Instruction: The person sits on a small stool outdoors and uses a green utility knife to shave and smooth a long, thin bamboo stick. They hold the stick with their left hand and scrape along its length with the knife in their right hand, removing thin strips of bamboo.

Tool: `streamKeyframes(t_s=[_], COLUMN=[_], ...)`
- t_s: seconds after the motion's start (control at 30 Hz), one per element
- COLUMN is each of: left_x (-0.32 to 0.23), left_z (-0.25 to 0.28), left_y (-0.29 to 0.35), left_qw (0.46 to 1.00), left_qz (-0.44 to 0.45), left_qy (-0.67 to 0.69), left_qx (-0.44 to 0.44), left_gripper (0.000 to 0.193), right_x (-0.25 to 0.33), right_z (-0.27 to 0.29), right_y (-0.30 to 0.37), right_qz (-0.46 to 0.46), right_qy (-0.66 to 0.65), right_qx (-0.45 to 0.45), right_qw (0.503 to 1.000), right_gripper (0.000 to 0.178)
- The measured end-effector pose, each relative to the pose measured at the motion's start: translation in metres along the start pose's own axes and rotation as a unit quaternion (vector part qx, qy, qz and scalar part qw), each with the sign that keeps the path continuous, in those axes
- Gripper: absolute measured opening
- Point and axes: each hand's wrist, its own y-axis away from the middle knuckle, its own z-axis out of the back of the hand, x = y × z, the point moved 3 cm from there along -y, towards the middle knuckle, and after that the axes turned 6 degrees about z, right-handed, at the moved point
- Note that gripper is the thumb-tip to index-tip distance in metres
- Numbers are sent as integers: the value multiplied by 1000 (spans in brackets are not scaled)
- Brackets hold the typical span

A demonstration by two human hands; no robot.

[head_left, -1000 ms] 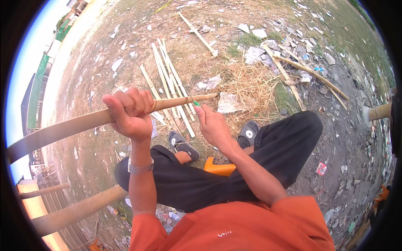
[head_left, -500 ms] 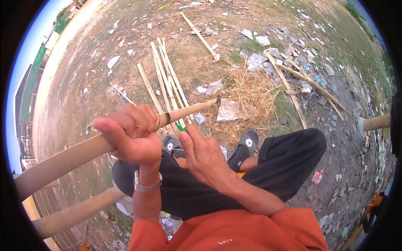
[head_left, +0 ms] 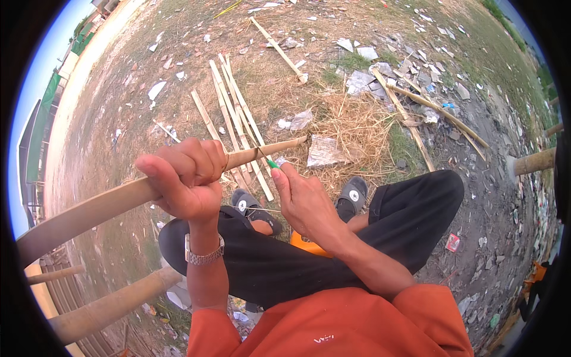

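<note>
The left hand, thumb out, curls around a bamboo strip; below the strip, the right hand clasps a green-handled blade.

Strip held crosswise above the ground
Beneath and beyond it, loose strips are laid; straw is strewn to their right, and crossed poles are scattered farther right.

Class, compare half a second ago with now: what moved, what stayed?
The right hand moved rightward and outward along the bamboo with its green-handled tool. Nothing was grasped or released. The left hand still grips the bamboo; the strips on the ground stayed.
</note>
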Motion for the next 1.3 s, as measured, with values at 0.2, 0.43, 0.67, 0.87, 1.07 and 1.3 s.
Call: streamKeyframes(t_s=[0.2, 0.43, 0.67, 0.87, 1.07, 1.3], left_x=[4, 3, 3, 2, 5, 4], left_z=[-4, 2, -3, 3, 3, 7], left_y=[-1, -1, 0, 0, -3, -6], left_qw=[999, 1000, 999, 999, 997, 1000], left_qz=[-3, 2, -1, 5, 4, 6], left_qy=[9, 4, 7, 6, 30, 10], left_qx=[41, 13, 31, 42, 75, 27], left_gripper=[50, 51, 51, 50, 50, 51], right_x=[7, 6, 7, -27, -30, -44], right_z=[-2, -6, -3, -8, -12, -25], right_y=[9, 12, 9, 5, 3, 0], right_qz=[24, 30, 4, -38, -14, -7], right_qy=[34, 72, 50, 60, 81, 92], right_qx=[-24, -30, -25, -21, -60, -67], right_qw=[999, 996, 998, 997, 995, 993], right_gripper=[27, 28, 33, 31, 28, 30])
